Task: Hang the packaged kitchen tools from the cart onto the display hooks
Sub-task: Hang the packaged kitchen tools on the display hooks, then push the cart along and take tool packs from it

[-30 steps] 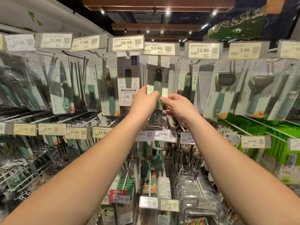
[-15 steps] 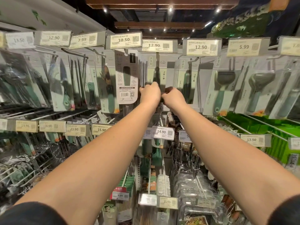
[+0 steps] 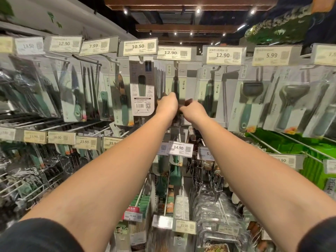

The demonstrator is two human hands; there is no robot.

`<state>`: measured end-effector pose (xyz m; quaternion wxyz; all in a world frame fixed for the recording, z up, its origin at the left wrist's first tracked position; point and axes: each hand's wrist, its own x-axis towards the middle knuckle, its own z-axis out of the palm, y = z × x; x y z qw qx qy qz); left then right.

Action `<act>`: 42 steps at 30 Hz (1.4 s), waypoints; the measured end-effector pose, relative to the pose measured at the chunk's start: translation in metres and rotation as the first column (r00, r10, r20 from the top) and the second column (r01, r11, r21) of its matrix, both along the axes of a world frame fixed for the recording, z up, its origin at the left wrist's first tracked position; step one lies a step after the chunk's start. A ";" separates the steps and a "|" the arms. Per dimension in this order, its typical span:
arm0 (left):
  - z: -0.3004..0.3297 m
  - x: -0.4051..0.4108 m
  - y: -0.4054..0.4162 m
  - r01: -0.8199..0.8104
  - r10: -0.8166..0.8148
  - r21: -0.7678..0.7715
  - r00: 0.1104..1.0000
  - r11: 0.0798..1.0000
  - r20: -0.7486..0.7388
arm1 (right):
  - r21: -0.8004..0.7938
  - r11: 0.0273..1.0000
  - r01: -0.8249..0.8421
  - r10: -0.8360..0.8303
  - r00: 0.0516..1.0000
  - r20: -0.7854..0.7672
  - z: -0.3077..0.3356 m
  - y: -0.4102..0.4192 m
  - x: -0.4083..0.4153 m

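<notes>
Both arms reach up to the top row of display hooks. My left hand point(image 3: 168, 104) and my right hand point(image 3: 193, 110) grip the lower part of a carded pack with a green-handled tool point(image 3: 175, 82), side by side. The pack hangs upright on the hook point(image 3: 175, 63) under the middle 12.90 tag point(image 3: 171, 52). My fingers are hidden behind the backs of my hands. A stack of like packs sits just behind it. The cart is out of view.
More carded tools hang left and right: a reversed card point(image 3: 142, 88) under the 10.50 tag, knives point(image 3: 74, 91) to the left, green-handled peelers point(image 3: 251, 104) to the right. Lower hook rows carry price tags point(image 3: 179, 148) and clear packs point(image 3: 214, 213) below my arms.
Both hands have pushed farther in and up along the hook, taking the pack deeper into the row. The camera has tilted slightly upward.
</notes>
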<state>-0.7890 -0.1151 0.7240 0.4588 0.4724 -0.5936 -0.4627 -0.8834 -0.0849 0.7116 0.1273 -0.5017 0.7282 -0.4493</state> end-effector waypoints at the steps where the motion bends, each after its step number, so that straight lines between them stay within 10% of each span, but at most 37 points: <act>1: -0.002 0.002 0.009 0.026 -0.026 -0.013 1.000 1.000 0.016 | 0.006 1.000 -0.010 0.010 1.000 -0.007 -0.002 0.006 0.000; 9: -0.055 0.075 0.074 0.169 -0.155 -0.141 0.982 0.975 0.108 | 0.024 0.998 -0.065 0.066 0.998 -0.025 -0.031 0.071 -0.002; 16: -0.123 0.198 0.093 -0.087 0.120 -0.120 0.946 0.989 0.301 | 0.121 0.939 -0.321 0.338 0.927 -0.161 -0.075 0.077 0.083; 30: -0.291 0.517 0.139 -0.580 0.315 0.154 0.624 0.800 0.716 | 0.599 0.384 -0.703 0.915 0.377 -0.144 -0.256 0.027 0.413; 42: -0.407 0.712 0.171 -0.697 0.248 0.473 0.668 0.539 0.702 | 0.749 0.028 -0.662 0.974 0.186 0.128 -0.375 0.025 0.626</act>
